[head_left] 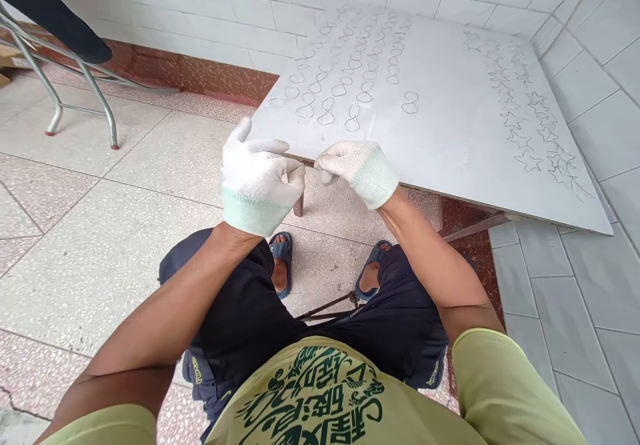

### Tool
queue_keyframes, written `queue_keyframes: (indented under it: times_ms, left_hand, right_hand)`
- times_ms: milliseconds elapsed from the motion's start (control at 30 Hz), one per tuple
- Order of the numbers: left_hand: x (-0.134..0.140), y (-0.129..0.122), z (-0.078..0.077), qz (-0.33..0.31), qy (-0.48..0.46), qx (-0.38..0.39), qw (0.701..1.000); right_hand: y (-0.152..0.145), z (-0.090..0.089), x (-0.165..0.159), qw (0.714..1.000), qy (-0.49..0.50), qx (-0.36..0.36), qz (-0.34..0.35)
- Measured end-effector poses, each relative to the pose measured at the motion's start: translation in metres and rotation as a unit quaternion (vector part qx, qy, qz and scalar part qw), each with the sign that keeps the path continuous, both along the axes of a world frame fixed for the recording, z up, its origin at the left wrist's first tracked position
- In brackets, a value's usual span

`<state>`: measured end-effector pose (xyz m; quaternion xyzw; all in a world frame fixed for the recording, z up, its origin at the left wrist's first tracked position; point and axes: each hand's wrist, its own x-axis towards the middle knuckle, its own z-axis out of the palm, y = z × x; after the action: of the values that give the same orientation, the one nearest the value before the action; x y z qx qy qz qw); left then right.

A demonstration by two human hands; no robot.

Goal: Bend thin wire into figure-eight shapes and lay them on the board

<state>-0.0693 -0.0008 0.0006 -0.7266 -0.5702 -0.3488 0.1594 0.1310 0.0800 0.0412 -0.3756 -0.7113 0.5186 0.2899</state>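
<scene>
My left hand (263, 175) wears a white knit glove with a pale green cuff. Its thumb and index finger pinch together, while the other fingers are stretched out. My right hand (353, 168), gloved the same way, has its fingertips pressed together just to the right of it. Both are at the near edge of a white board (445, 145), apart from each other. Whatever is between the fingertips is too thin or hidden to make out. Beyond them, several thin figure-eight shapes (353, 118), like bent wire, lie in rows. Several thin star shapes (529, 160) lie at the board's right side.
A single figure-eight shape (410, 103) lies apart from the rows. White tiled wall (280, 15) borders the board behind and at right. A metal-legged stool (107, 115) with dark cloth over it stands at far left. Below are my sandalled feet (281, 265) on the speckled floor.
</scene>
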Motion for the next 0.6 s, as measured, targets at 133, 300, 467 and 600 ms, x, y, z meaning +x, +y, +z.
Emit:
queue_keyframes:
  times_ms: [133,300,467,600]
  left_hand:
    - [0.016,0.001,-0.004,0.054,-0.096,0.003,0.994]
    - [0.039,0.002,0.002,0.112,-0.261,-0.072,0.956]
    - [0.058,0.001,-0.001,0.182,-0.434,-0.107,0.876]
    - [0.057,-0.003,-0.014,0.143,-0.467,-0.090,0.868]
  right_hand:
    - [0.002,-0.012,-0.007,0.999,0.000,0.034,-0.025]
    - [0.004,-0.029,-0.015,0.998,0.010,0.057,-0.038]
    - [0.005,-0.030,-0.018,0.998,0.014,0.050,-0.047]
    - [0.009,-0.028,-0.014,0.998,0.019,0.037,-0.048]
